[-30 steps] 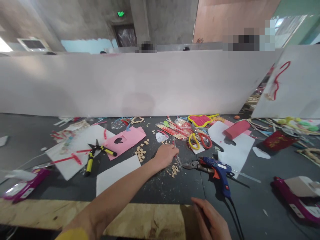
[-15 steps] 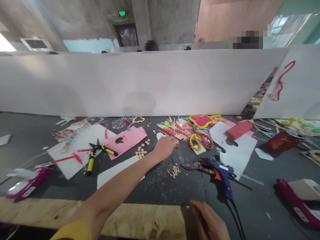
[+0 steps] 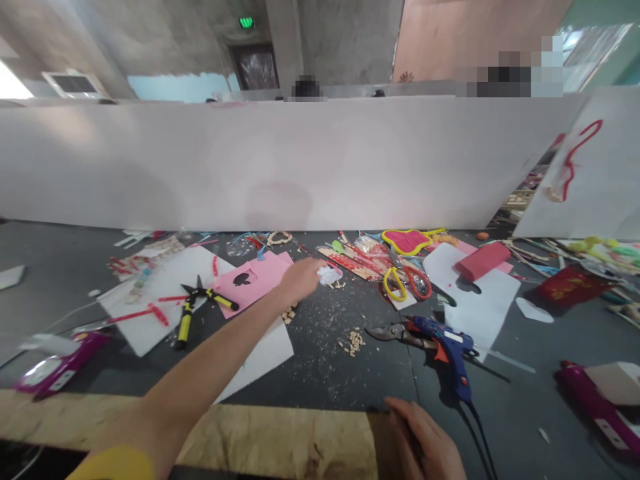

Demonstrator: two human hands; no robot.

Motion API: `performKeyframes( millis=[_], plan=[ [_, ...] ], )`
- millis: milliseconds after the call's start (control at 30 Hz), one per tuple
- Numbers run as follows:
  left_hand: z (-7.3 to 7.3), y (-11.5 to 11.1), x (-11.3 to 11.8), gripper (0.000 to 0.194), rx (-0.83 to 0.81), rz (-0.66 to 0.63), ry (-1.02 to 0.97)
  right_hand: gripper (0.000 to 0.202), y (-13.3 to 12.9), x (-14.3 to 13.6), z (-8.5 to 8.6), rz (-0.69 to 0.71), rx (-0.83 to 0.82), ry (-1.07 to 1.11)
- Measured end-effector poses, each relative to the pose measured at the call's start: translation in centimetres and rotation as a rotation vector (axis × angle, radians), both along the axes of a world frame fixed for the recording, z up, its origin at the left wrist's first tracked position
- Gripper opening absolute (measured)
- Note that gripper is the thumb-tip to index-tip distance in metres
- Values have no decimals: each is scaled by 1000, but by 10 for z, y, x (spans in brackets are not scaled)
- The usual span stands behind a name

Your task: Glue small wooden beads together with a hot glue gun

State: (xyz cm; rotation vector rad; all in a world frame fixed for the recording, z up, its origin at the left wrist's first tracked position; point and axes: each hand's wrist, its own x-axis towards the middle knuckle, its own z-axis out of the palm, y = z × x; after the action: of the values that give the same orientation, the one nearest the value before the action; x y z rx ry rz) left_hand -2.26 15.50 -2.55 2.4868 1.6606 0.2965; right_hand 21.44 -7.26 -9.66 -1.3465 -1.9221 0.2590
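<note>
1. The left hand (image 3: 301,279), its arm reaching across the dark grey tabletop (image 3: 320,380), has moved leftward from its spot half a second ago. Its fingers are curled together; whether they pinch anything, I cannot tell.
2. A small, rounded white-and-pink paper cutout (image 3: 329,275) lies right at those fingertips — mostly hidden by the hand half a second ago, more of it showing now. Contact is unclear.
3. The forearm now partly covers a heap of pale, chunky wooden pieces (image 3: 289,313), seen more fully before.
4. The right hand (image 3: 426,440) stays at the table's near edge, fingers close together; its grip cannot be told.
5. Unmoved between the hands: a small pile of pale wooden bits (image 3: 354,342), near grey metal pliers (image 3: 387,332) and a blue plastic glue gun (image 3: 453,343).
</note>
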Motion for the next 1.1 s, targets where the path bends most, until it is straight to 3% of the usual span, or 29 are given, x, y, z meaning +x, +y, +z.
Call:
performKeyframes(
  millis=[167, 333, 600, 833, 967, 1100],
  plan=[
    [-21, -51, 44, 18, -128, -253, 13, 24, -2, 2, -1, 10, -11, -29],
    [-28, -62, 65, 17, -141, -266, 43, 24, -2, 2, -2, 29, 16, -56],
    [-26, -63, 71, 14, -159, -256, 57, 22, -4, -1, -1, -2, -27, -62],
    [-11, -84, 53, 16, -185, -204, -71, 20, -3, -5, 7, -27, 15, -6],
    [-6, -111, 37, 14, -212, -192, -182, 18, 1, 17, 22, -179, 79, -17],
    [-13, -138, 25, 12, -319, -103, -506, 28, 11, 57, 32, -521, 52, -88]
  ],
)
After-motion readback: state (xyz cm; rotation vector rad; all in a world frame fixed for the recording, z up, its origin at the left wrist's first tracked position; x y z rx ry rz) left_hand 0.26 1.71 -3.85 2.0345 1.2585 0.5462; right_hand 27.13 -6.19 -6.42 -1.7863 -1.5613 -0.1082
